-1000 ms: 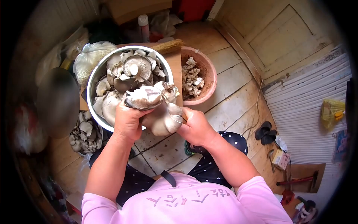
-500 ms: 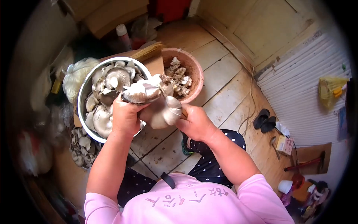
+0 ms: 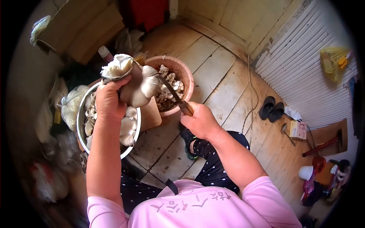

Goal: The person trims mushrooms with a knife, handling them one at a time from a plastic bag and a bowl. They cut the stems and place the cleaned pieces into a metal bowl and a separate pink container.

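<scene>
My left hand (image 3: 109,100) grips a cluster of oyster mushrooms (image 3: 138,89), its pale torn stem end turned upward. In my right hand (image 3: 202,121) is a knife (image 3: 173,93) with a brown handle and a dark curved blade, held by the handle. The blade points up and left, its tip right by the mushroom caps. Beneath my left hand stands a white-rimmed basin (image 3: 137,141) full of grey oyster mushrooms (image 3: 128,127), partly hidden by my forearm. A pink tub (image 3: 187,72) with mushroom trimmings (image 3: 167,89) is behind the knife.
A board (image 3: 153,116) lies between basin and tub. Plastic bags (image 3: 74,106) crowd the left side. Black slippers (image 3: 271,109) and a small box (image 3: 297,130) rest on the tiled floor at right, near a corrugated wall (image 3: 292,57).
My left hand has lifted the mushroom cluster up and left, turning its stem end upward. The knife, mostly hidden before, now shows apart from my left hand. The view has shifted somewhat.
</scene>
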A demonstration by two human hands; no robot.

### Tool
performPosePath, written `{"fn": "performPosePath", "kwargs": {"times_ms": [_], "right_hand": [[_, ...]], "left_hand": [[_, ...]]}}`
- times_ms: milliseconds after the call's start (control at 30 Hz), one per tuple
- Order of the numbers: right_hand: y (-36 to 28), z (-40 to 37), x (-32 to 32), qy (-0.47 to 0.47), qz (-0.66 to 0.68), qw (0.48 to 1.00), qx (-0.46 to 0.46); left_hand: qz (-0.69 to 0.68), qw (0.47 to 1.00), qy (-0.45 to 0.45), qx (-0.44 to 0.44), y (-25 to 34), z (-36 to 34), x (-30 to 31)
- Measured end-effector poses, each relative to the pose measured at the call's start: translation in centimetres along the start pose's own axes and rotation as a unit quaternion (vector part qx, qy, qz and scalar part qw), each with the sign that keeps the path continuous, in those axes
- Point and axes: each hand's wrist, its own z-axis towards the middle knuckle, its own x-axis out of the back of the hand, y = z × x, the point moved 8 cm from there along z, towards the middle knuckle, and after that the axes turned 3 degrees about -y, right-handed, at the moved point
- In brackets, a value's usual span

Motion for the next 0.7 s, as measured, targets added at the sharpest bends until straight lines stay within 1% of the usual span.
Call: {"fn": "performPosePath", "kwargs": {"times_ms": [33,67,133,233,300,333,367,433,467,500,533,567,633,667,700], "right_hand": [[0.0,-0.1,0.3,0.018,0.042,0.999,-0.008],[-0.2,-0.3,0.5,0.018,0.045,0.999,-0.007],[-1.0,-0.3,0.8,0.044,0.095,0.995,0.001],[-1.1,-0.2,-0.2,0.042,0.087,0.995,0.009],[-1.6,0.0,-1.6,0.032,0.085,0.996,0.026],[-2.8,-0.3,-1.7,0.047,0.106,0.992,0.057],[-3.8,-0.6,-1.8,0.063,0.126,0.986,0.088],[-4.6,-0.5,-3.0,0.044,0.11,0.988,0.104],[-4.8,-0.6,-3.9,0.007,0.16,0.983,0.092],[-5.1,-0.6,-4.8,-0.028,0.208,0.974,0.08],[-4.9,-0.6,-5.8,-0.06,0.244,0.966,0.053],[-4.9,-0.6,-6.6,-0.065,0.244,0.966,0.052],[-5.8,-1.0,-8.6,-0.118,0.229,0.962,0.087],[-5.7,-1.3,-9.7,-0.144,0.244,0.957,0.066],[-5.7,-1.4,-10.3,-0.148,0.242,0.956,0.067]], "left_hand": [[-0.002,1.0,0.009,0.012,-0.7,0.2,0.4],[0.003,1.0,0.023,0.019,-1.1,0.0,0.4],[0.018,0.998,0.044,0.029,-1.3,-0.8,0.6],[0.039,0.996,0.079,0.035,-1.1,-2.4,3.3],[0.048,0.991,0.114,0.048,-0.6,-4.3,5.1],[0.063,0.992,0.096,0.048,-0.6,-5.1,5.7],[0.088,0.99,0.101,0.04,-0.4,-6.3,6.1],[0.109,0.985,0.109,0.08,-1.2,-8.6,7.5],[0.122,0.983,0.091,0.097,-1.6,-9.8,7.4],[0.126,0.985,0.074,0.087,-2.0,-10.6,7.6],[0.113,0.986,0.075,0.098,-2.3,-11.7,8.0],[0.1,0.986,0.077,0.11,-2.7,-12.7,8.1],[0.105,0.984,0.095,0.107,-2.8,-14.2,8.6],[0.094,0.984,0.087,0.124,-3.2,-14.9,8.5],[0.082,0.984,0.078,0.141,-3.6,-15.6,8.5]]}}
